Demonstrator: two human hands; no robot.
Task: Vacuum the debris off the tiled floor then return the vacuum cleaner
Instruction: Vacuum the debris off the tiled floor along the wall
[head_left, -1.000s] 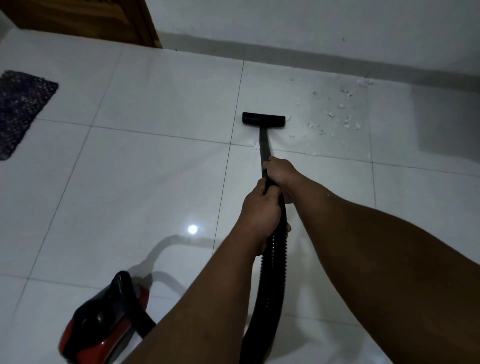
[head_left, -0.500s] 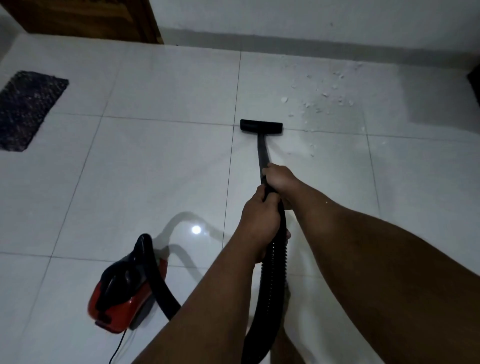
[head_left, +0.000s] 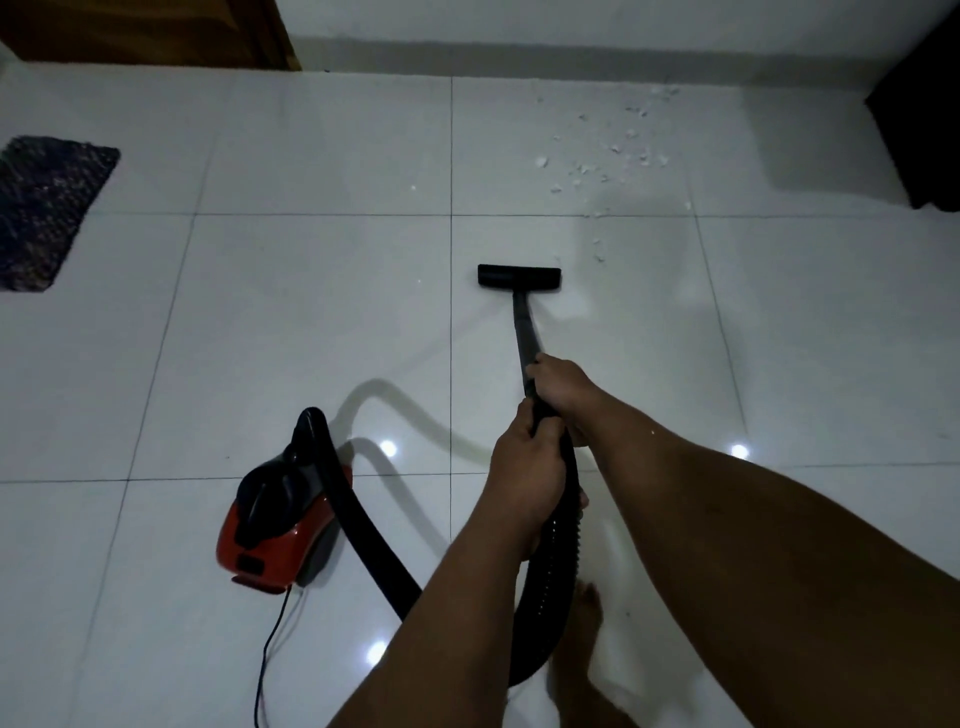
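Since half a second ago the black floor nozzle (head_left: 519, 278) has drawn back toward the person, and it now lies flat on the tile nearer than the grout line it sat on before, well short of the debris. The red and black vacuum cleaner (head_left: 280, 525) has come further into view at lower left. The white debris (head_left: 608, 156) lies scattered on the far tile near the wall, with a few bits trailing toward the nozzle's right end. The rigid black wand (head_left: 524, 332) runs back from the nozzle into both hands. The right hand (head_left: 561, 387) has its grip clamped round the wand, further forward; the left hand (head_left: 527, 470) has its grip clamped just behind it, where the ribbed hose (head_left: 558, 561) begins. The hose loops down and round to the cleaner's front. A thin cord (head_left: 267, 649) trails from the cleaner toward the bottom edge. A dark mat (head_left: 47, 208) lies on the tiled floor (head_left: 311, 338) at far left.
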